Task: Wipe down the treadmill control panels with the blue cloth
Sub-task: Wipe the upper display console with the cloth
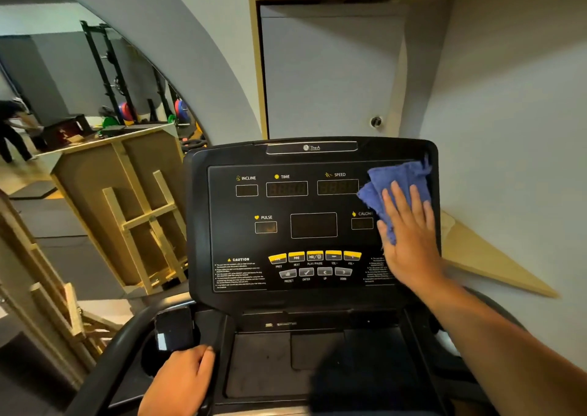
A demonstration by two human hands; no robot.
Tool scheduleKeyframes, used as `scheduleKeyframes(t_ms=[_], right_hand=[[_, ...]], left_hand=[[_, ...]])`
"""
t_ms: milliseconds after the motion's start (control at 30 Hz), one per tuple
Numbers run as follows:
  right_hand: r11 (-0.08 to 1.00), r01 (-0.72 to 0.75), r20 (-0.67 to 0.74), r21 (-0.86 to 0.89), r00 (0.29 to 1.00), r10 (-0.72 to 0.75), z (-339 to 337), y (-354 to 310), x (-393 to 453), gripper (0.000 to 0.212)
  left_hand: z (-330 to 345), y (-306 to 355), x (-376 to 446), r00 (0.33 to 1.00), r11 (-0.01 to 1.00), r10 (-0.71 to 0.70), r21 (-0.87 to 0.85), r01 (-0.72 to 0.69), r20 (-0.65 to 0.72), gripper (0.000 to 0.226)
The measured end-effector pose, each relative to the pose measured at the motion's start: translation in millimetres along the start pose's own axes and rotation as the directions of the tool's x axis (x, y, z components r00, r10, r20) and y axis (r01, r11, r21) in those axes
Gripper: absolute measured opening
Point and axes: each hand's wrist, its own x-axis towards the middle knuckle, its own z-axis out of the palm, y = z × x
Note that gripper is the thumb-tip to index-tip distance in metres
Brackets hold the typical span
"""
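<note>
A black treadmill control panel (pixel 286 206) stands upright in front of me, with dark displays and a row of yellow buttons. A crumpled blue cloth (pixel 395 180) lies against the panel's upper right part, covering part of the calories label. My right hand (pixel 408 237) presses flat on the cloth with fingers spread, palm on the panel's right side. My left hand (pixel 181 380) grips the left edge of the treadmill's lower console, beside a dark phone-like device (pixel 174 330).
A curved black handrail (pixel 111 352) runs at the lower left. Wooden frames and an upturned wooden cabinet (pixel 127 206) stand to the left. A grey wall and cupboard door (pixel 324 72) sit right behind the panel. A person stands far left by weight racks.
</note>
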Motion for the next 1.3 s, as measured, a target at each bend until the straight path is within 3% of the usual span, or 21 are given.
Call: scheduleKeyframes(t_ms=[167, 300, 367, 400, 433, 500, 567, 633, 733, 800, 900, 1033, 1167, 1233, 1300], right_hand=[[0.994, 0.093, 0.195, -0.06, 0.978, -0.08, 13, 13, -93, 0.064], [0.982, 0.186, 0.308, 0.029, 0.933, -0.186, 1, 13, -121, 0.061], [0.982, 0.088, 0.359, 0.168, 0.922, -0.144, -10, 7, -129, 0.061], [0.96, -0.041, 0.376, 0.278, 0.924, -0.07, -18, -1, -132, 0.057], [0.9, -0.198, 0.418, 0.388, 0.908, 0.019, -30, -10, -134, 0.053], [0.656, -0.505, 0.533, 0.56, 0.826, 0.181, -57, -31, -136, 0.036], [0.452, -0.64, 0.574, 0.622, 0.765, 0.293, -80, -46, -136, 0.02], [0.229, -0.714, 0.628, 0.662, 0.695, 0.35, -100, -61, -133, 0.021], [-0.107, -0.762, 0.742, 0.639, 0.573, 0.348, -127, -84, -131, 0.029], [-0.223, -0.776, 0.801, 0.59, 0.529, 0.281, -148, -99, -130, 0.03], [-0.316, -0.772, 0.832, 0.552, 0.539, 0.135, -173, -114, -131, 0.034], [-0.355, -0.736, 0.801, 0.577, 0.595, 0.066, -194, -124, -132, 0.043], [-0.33, -0.696, 0.758, 0.638, 0.642, 0.114, -201, -128, -137, 0.041], [-0.232, -0.658, 0.695, 0.717, 0.701, 0.161, -203, -132, -141, 0.037], [-0.014, -0.564, 0.557, 0.826, 0.81, 0.183, -207, -138, -144, 0.029]], left_hand=[[-1, 0, -3, 0.999, 0.999, 0.034, 0.015, -0.034, 0.009, 0.04], [-2, 1, -5, 0.998, 0.998, 0.056, -0.009, -0.056, -0.014, 0.043], [-1, 2, -9, 0.998, 0.998, 0.054, -0.029, -0.055, -0.038, 0.04], [-2, 3, -11, 0.997, 0.997, 0.051, -0.046, -0.054, -0.055, 0.038], [-3, 5, -14, 0.996, 0.995, 0.043, -0.081, -0.05, -0.083, 0.036], [-10, 13, -19, 0.984, 0.977, 0.065, -0.189, -0.097, -0.167, 0.033], [-19, 33, -27, 0.956, 0.941, 0.158, -0.255, -0.222, -0.247, 0.03], [-27, 64, -38, 0.938, 0.894, 0.259, -0.311, -0.323, -0.231, 0.028], [-39, 110, -56, 0.916, 0.814, 0.393, -0.436, -0.385, -0.074, 0.024], [-43, 132, -67, 0.888, 0.757, 0.458, -0.538, -0.372, 0.031, 0.022], [-51, 156, -83, 0.838, 0.679, 0.507, -0.694, -0.242, 0.204, 0.026], [-61, 163, -102, 0.814, 0.579, 0.511, -0.81, -0.088, 0.277, 0.032], [-63, 159, -116, 0.824, 0.502, 0.514, -0.862, -0.063, 0.239, 0.036], [-64, 159, -119, 0.839, 0.494, 0.496, -0.868, -0.058, 0.226, 0.037], [-66, 162, -122, 0.856, 0.455, 0.466, -0.89, -0.015, 0.224, 0.035]])
